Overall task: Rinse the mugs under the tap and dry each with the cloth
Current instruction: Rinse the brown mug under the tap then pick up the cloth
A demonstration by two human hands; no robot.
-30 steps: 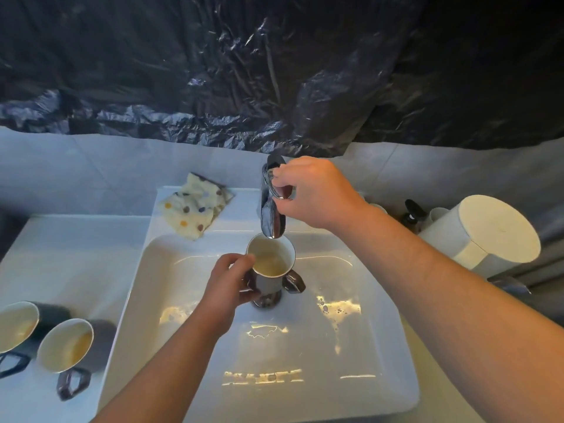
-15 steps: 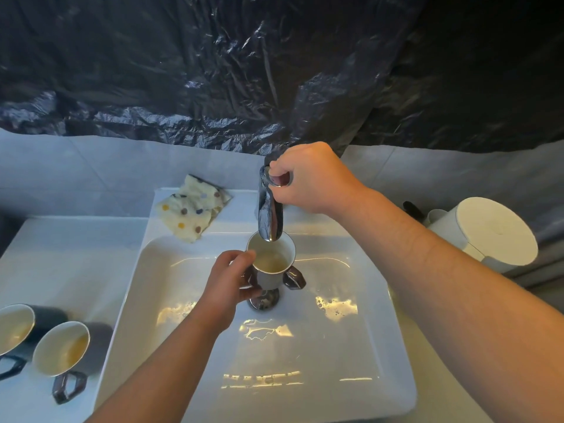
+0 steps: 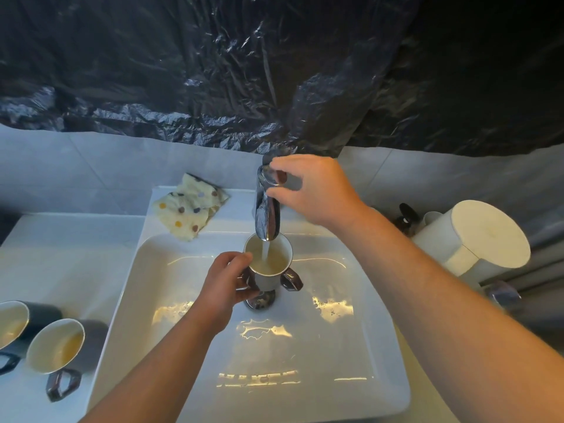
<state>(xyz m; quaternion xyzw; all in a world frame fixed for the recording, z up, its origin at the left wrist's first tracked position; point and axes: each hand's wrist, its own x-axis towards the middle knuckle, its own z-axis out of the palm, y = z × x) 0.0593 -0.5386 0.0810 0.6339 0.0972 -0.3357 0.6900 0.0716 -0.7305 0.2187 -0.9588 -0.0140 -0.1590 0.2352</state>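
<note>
A: What did you count?
B: Three mugs (image 3: 267, 280) (image 3: 58, 346) (image 3: 12, 323), one spotted cloth (image 3: 190, 206), one tap (image 3: 267, 215), one sink (image 3: 305, 355).
A: Anything else?
B: Two hands, a left hand (image 3: 225, 282) and a right hand (image 3: 317, 190); one white roll (image 3: 476, 236); one dark bottle (image 3: 404, 216).

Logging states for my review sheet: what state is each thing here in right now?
held mug: upright under the tap, part filled
tap: running into the held mug
left hand: grips the held mug
right hand: pinches the tap's lever
counter mugs: two, upright, untouched
cloth: crumpled on the sink's back ledge, untouched
</note>
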